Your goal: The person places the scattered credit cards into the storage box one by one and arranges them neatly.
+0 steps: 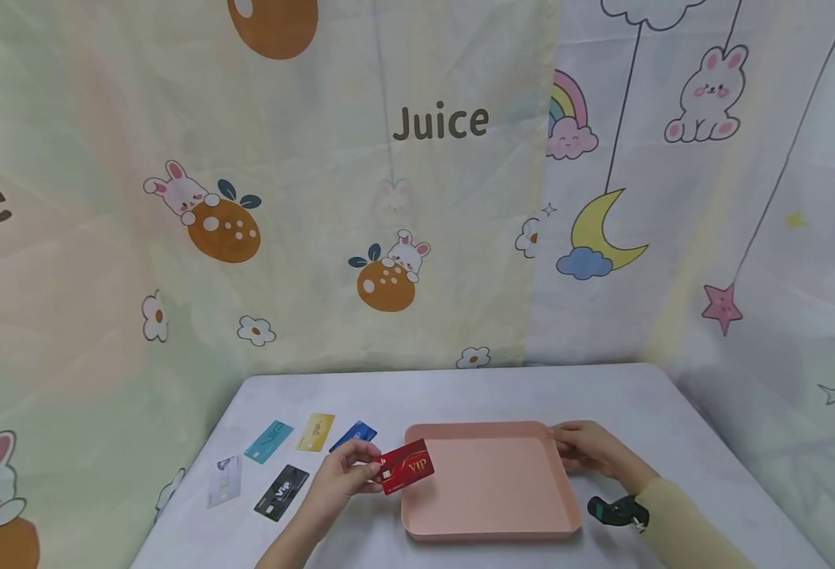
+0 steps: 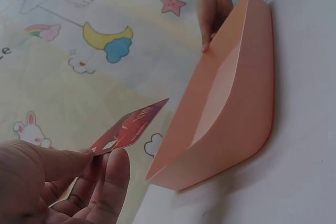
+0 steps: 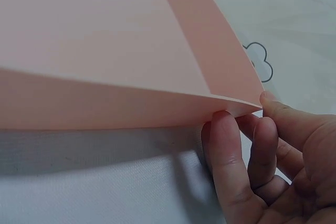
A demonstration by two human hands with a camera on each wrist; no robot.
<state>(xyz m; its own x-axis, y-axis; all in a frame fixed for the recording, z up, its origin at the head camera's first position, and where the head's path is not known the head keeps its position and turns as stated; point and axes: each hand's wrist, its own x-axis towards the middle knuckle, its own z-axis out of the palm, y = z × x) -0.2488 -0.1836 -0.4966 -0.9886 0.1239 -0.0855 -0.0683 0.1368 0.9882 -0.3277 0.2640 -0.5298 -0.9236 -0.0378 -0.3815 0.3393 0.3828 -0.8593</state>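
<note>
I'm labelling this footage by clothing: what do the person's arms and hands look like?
The left hand and right hand wear no gloves. No sleeve shows on the left forearm. On the right side is a pale yellow sleeve, with a dark band by the wrist, bearing a small greenish patch.

Blue card (image 1: 359,431): part. hidden behind L fingers (image 1: 364,476), head view.
Red card (image 1: 409,466): one end covered by same.
Pale card (image 1: 224,481): print too sm. for me to read.
Tray (image 3: 105,35): cut off, top & L edges, R-wrist view.
Surface (image 1: 197,529): near edge off my remote feed, head cam.
</note>
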